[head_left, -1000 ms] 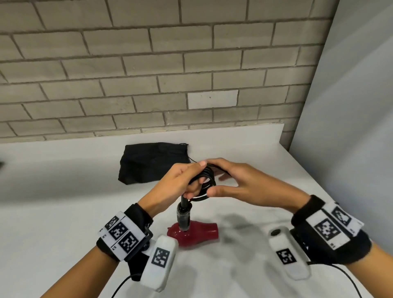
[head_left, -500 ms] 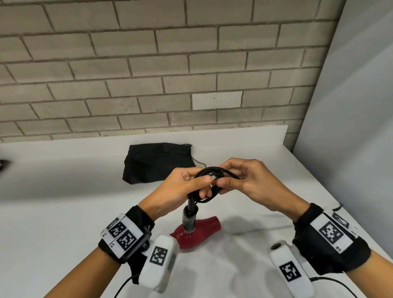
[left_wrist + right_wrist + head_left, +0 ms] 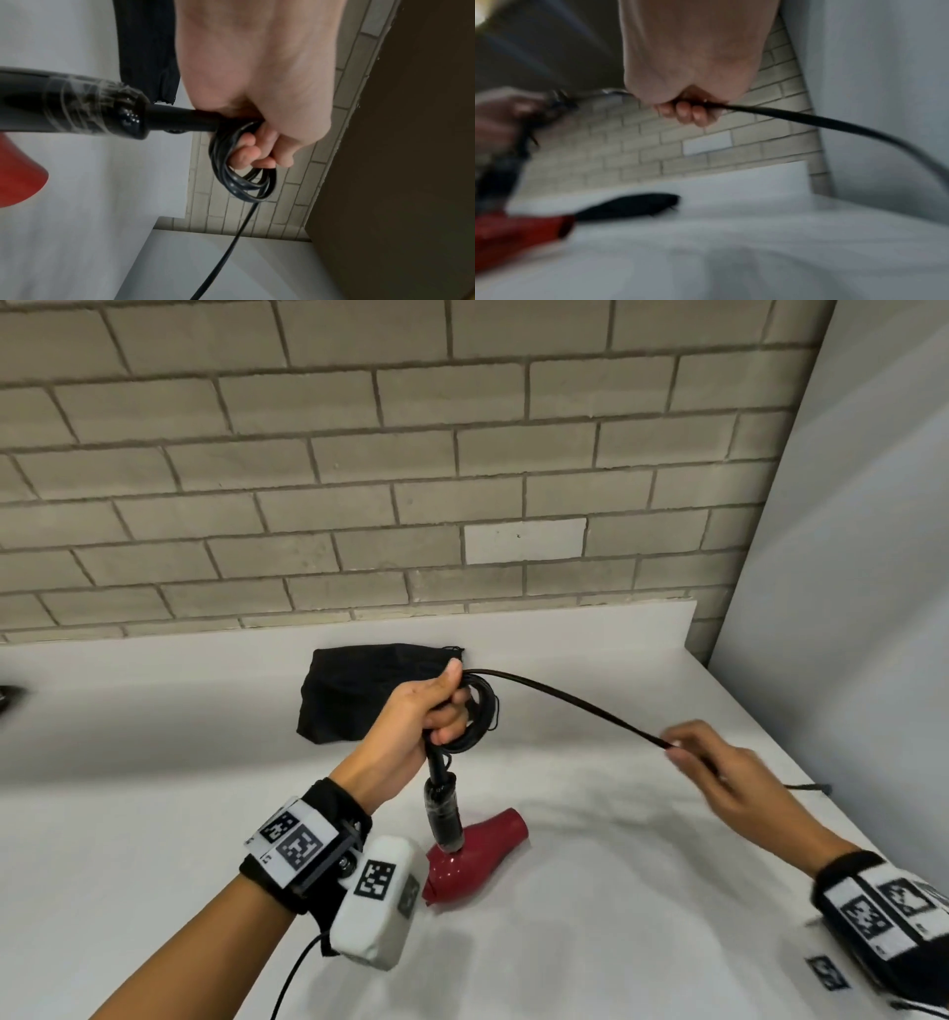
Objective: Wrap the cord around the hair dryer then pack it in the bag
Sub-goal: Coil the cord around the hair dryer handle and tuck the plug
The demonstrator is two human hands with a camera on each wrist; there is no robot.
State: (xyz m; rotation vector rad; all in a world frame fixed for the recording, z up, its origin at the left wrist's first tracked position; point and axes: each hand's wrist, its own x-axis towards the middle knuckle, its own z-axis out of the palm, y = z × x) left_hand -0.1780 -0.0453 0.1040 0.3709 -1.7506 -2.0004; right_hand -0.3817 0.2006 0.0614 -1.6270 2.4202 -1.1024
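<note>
The red hair dryer (image 3: 475, 857) stands with its barrel on the white counter and its black handle (image 3: 441, 809) pointing up. My left hand (image 3: 436, 711) grips the top of the handle together with several black cord coils (image 3: 480, 711). In the left wrist view the coils (image 3: 231, 178) loop around my fingers beside the handle (image 3: 177, 121). A loose length of cord (image 3: 575, 703) runs to the right into my right hand (image 3: 703, 762), which pinches it; the right wrist view shows the cord (image 3: 808, 119) leaving that fist. The black bag (image 3: 359, 690) lies flat behind my left hand.
A brick wall (image 3: 359, 480) backs the white counter (image 3: 154, 788), and a grey panel (image 3: 847, 557) closes off the right side. The cord's tail end (image 3: 809, 787) trails off near the counter's right edge. A dark object (image 3: 7, 701) peeks in at far left.
My right hand has left the coils and moved out to the right, drawing a length of cord with it. The left hand keeps its grip on the handle and coils.
</note>
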